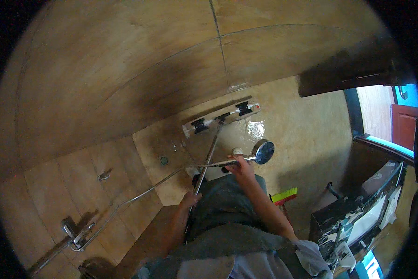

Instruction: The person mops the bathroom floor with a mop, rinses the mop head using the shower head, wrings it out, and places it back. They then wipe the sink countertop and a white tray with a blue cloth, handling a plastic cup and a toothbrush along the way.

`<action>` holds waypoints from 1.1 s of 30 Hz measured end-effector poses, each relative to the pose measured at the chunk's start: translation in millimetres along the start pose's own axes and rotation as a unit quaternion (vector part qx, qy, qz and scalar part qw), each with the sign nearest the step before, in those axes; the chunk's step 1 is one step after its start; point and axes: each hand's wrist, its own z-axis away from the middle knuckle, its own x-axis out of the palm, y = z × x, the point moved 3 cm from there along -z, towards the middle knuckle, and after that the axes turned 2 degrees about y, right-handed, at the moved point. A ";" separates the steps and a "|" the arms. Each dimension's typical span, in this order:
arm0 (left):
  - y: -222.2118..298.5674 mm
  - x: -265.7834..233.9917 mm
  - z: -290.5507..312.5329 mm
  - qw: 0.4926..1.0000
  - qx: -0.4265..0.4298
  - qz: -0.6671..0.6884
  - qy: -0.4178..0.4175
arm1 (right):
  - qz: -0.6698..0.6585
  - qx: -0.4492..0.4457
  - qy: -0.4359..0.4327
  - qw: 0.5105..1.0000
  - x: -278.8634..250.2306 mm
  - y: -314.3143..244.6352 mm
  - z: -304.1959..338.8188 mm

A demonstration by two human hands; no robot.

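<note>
My right hand (242,168) is wrapped round the handle of a chrome hand shower (264,152), its round head out to the right. The metal shower hose (146,191) runs from that handle to the left wall. My left hand (190,200) grips the metal pole of a flat mop (211,153). The pole slants up and away to a long, pale mop head (215,122) with black clips, lying on the wet floor close to the far wall. The hose crosses the pole between my hands.
A chrome mixer tap (76,235) is fixed to the left tiled wall. A round floor drain (163,160) lies left of the mop. To my right are a yellow-green and red broom (284,197) and a dark washbasin counter (353,209). A doorway (374,111) stands beyond.
</note>
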 end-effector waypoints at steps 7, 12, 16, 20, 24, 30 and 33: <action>35.6 7.2 -80.4 0.992 -0.109 0.018 0.054 | -0.013 -0.020 0.067 0.997 -19.6 -31.3 3.8; 86.8 2.4 -103.2 0.885 -0.023 0.418 -0.205 | -0.052 0.019 0.115 0.992 -26.2 3.8 -16.9; 86.0 -28.3 -30.9 0.870 -0.053 0.404 -0.279 | -0.188 0.012 0.041 0.981 -13.3 13.4 -12.8; 100.8 -41.7 -25.4 0.845 -0.055 0.439 -0.301 | -0.125 -0.027 0.128 0.983 17.3 20.3 -13.1; 88.5 -49.2 -51.1 0.827 0.073 0.445 -0.335 | -0.082 -0.105 0.071 0.989 54.1 43.5 6.1; 65.7 -46.8 -35.9 0.800 0.000 0.443 -0.405 | -0.065 -0.130 0.040 0.989 41.5 61.1 22.2; 101.0 -25.8 -48.0 0.831 0.072 0.479 -0.275 | -0.048 -0.061 0.060 0.995 15.0 41.9 -15.1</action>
